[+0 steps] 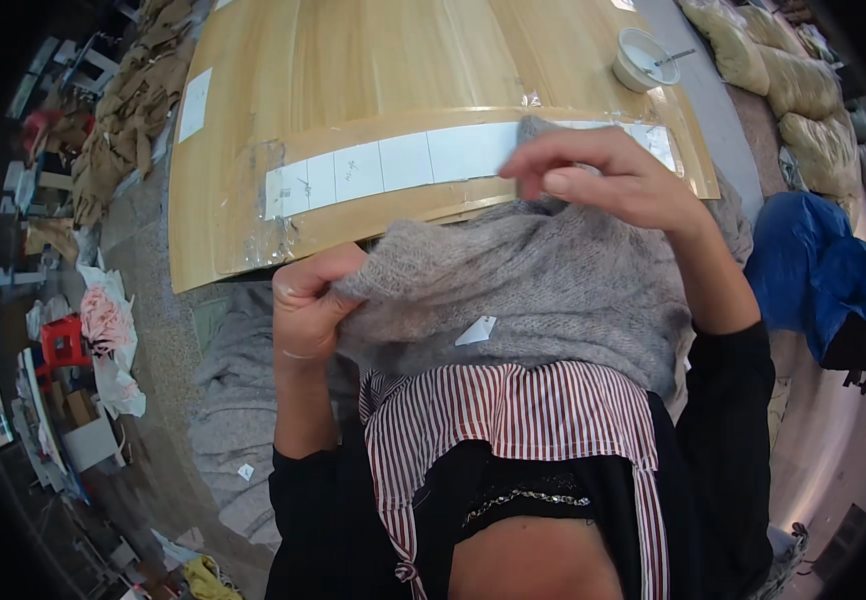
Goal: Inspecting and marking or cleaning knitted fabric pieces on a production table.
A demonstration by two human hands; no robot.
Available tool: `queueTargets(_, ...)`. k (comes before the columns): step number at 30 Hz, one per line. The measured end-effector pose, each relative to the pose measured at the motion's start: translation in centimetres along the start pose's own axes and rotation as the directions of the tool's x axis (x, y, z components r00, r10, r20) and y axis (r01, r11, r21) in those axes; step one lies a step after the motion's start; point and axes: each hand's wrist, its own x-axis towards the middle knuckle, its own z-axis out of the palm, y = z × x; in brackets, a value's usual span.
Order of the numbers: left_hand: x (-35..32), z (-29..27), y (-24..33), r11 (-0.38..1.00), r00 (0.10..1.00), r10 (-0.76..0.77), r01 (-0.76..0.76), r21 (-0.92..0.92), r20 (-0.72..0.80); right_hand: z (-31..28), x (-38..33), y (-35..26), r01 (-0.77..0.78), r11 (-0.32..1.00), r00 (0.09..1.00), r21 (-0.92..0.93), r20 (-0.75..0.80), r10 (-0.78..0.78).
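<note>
A grey knitted garment (543, 285) lies bunched across my lap and against the near edge of the wooden table. My left hand (315, 300) is closed on its left edge, thumb over the knit, lifting that side a little. Over the garment's far part hovers my right hand (608, 180), its forefinger and thumb apart and nothing visible between them. Part of the grey knit rises behind those fingers. A small white tag (476, 330) sits on the garment's near side.
The wooden table (353, 60) carries a strip of white paper (403, 163) under clear tape and a pale bowl (643, 60) with a utensil. More grey knitwear (243, 400) hangs at left. Beyond are a red stool (65, 342), blue bag (813, 265) and stuffed sacks (803, 85).
</note>
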Motion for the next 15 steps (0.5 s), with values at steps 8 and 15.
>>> queueTargets(8,-0.9,-0.5,2.4,0.989,0.997,-0.021,0.031,0.146,-0.069,5.0,6.0,2.3,-0.222,0.943,0.826,0.247,0.561,0.047)
queueTargets(15,3.2,4.2,0.9,0.937,0.974,-0.224,0.222,0.271,-0.024,5.3,4.3,-0.8,-0.008,0.999,0.996,0.042,0.093,0.004)
